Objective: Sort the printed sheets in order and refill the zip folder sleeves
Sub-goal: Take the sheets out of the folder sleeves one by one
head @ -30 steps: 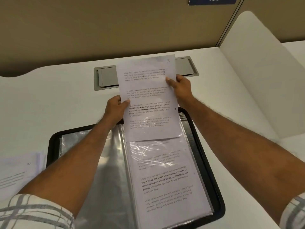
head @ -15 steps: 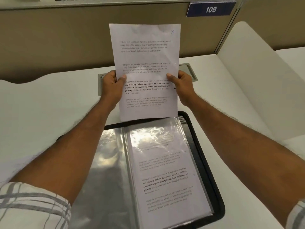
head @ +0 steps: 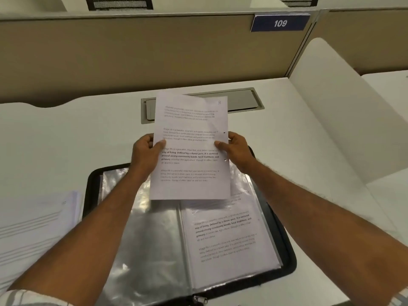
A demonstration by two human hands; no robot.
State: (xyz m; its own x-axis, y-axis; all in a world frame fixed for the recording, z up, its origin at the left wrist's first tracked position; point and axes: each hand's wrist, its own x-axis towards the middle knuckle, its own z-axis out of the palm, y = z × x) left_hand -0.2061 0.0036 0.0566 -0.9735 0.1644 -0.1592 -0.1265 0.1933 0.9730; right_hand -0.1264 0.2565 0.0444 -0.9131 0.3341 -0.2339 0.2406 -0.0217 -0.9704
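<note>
Left hand [head: 145, 151] and right hand [head: 236, 149] each pinch the printed sheet [head: 189, 173] midway along its long edges, thumbs on the face. Its long axis runs away from the person: numbered top edge beyond the fingers, bottom edge below them, over the far end of the filled sleeve [head: 231, 237] in the open zip folder [head: 91, 184]. Both hands look equally near, and I can't make out the sleeve mouth.

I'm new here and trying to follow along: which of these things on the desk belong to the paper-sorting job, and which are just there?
Part of the job: printed sheet, held by left hand and right hand; open zip folder; its filled sleeve; stack of sheets on the left.
Just there: grey desk hatch; 109 sign; white side divider.
</note>
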